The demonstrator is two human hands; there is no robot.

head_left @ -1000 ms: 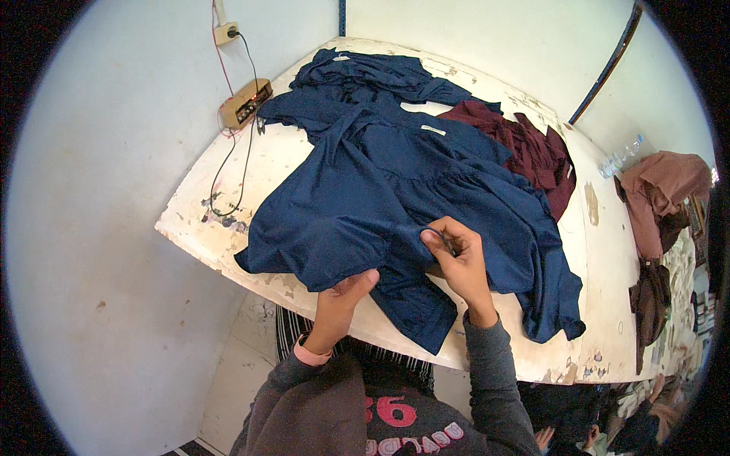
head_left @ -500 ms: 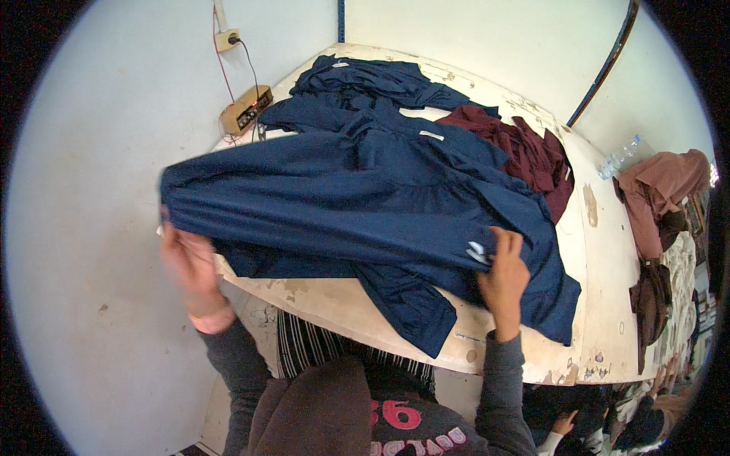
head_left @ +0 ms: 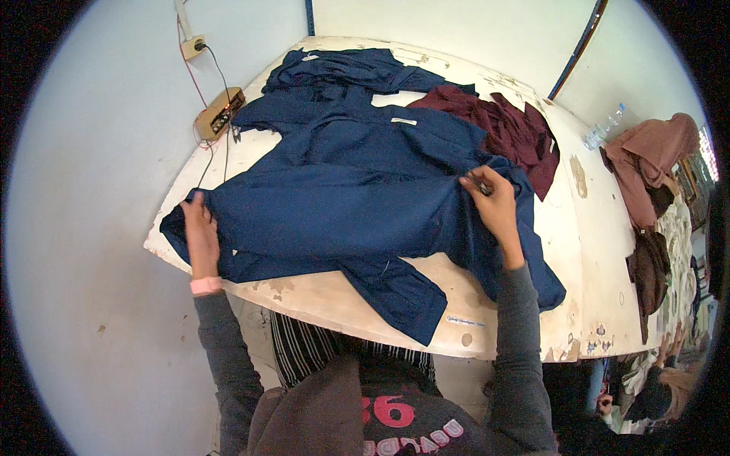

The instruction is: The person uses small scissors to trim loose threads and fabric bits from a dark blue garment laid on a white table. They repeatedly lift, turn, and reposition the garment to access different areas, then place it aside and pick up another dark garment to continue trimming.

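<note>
A navy blue garment (head_left: 327, 216) is spread over the near part of the table, with a small white label (head_left: 404, 121) toward its far side. One sleeve-like piece (head_left: 403, 304) hangs toward the front edge. My left hand (head_left: 201, 235) grips the garment's left end, low at the table's left corner. On the right, my right hand (head_left: 493, 204) pinches a fold of the same cloth, drawing creases toward its fingertips. Something small and dark shows between those fingers, too small to name. Between both hands the fabric lies fairly smooth.
Behind it lie another navy garment (head_left: 334, 72) and a maroon garment (head_left: 502, 133). A tan electrical box (head_left: 219, 114) with cords sits by the left wall. A plastic bottle (head_left: 606, 128) stands at the far right edge, near a person in a brownish-pink head covering (head_left: 654, 148).
The garment's raised left end has come down onto the table with my left hand. My right hand has moved farther from me and now pinches the cloth.
</note>
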